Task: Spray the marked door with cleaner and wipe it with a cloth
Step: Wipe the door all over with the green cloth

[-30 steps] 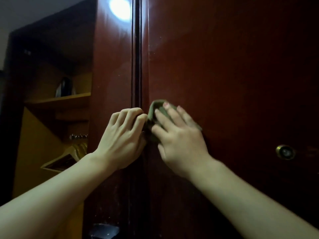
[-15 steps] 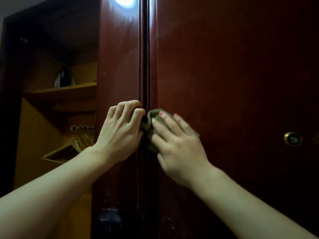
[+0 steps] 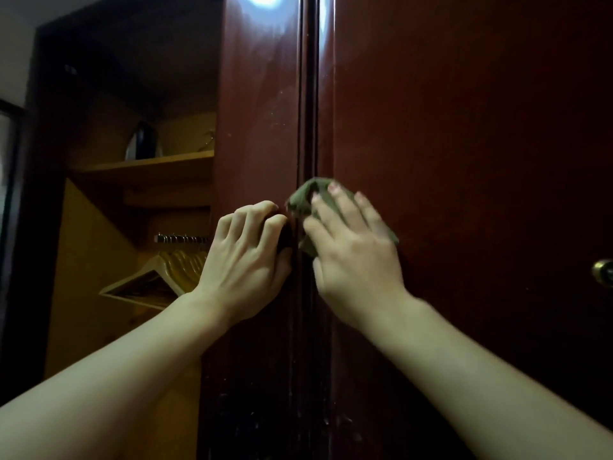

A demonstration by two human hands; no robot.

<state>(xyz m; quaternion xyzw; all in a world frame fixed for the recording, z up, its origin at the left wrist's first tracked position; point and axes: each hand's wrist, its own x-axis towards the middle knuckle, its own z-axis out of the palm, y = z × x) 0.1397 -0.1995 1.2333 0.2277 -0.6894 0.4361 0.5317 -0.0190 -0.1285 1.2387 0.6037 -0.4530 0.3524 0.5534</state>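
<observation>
The dark red door (image 3: 464, 161) fills the right of the view, and the green cloth (image 3: 306, 197) lies against its left edge beside the dark seam. The right hand (image 3: 355, 257) presses the cloth flat with straight fingers. The left hand (image 3: 245, 260) curls round the edge of the left panel (image 3: 258, 111) — probably bracing it, though the grip is shadowed. Firm, overlapping strokes along the seam would serve best. Since half a second ago the cloth has ridden slightly higher; the closet shelf (image 3: 149, 164) sits far left.

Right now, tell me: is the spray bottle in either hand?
No. The right hand presses a green cloth flat against the door, and the left hand curls round the door's edge; no bottle shows.
</observation>
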